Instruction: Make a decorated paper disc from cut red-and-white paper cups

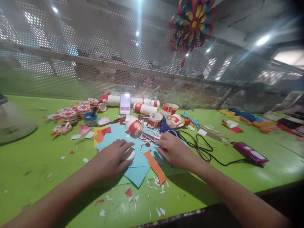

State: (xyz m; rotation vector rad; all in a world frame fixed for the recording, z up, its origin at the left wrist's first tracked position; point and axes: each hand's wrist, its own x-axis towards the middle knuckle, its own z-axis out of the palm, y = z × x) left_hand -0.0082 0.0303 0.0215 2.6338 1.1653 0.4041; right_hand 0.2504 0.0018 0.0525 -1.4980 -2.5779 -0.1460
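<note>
My left hand [114, 157] curves its fingers and thumb around a white paper disc [129, 155], which lies over light blue paper sheets [137, 175]. Part of the disc is hidden under the palm. In my right hand [172, 149] is a pair of scissors [149, 136], gripped by the handles with the blades pointing left and away. Just beyond the blades lies a tipped red and white paper cup [133, 125]. An orange paper strip [155, 167] rests between my hands.
Paper cups [145, 108] lie stacked behind. Flower-shaped cup pieces [67, 114] and a blue jar [90, 119] are at left. A phone [125, 103] stands at the back. A black cord [204, 148] runs to a purple box [249, 152] at right. Paper scraps litter the front.
</note>
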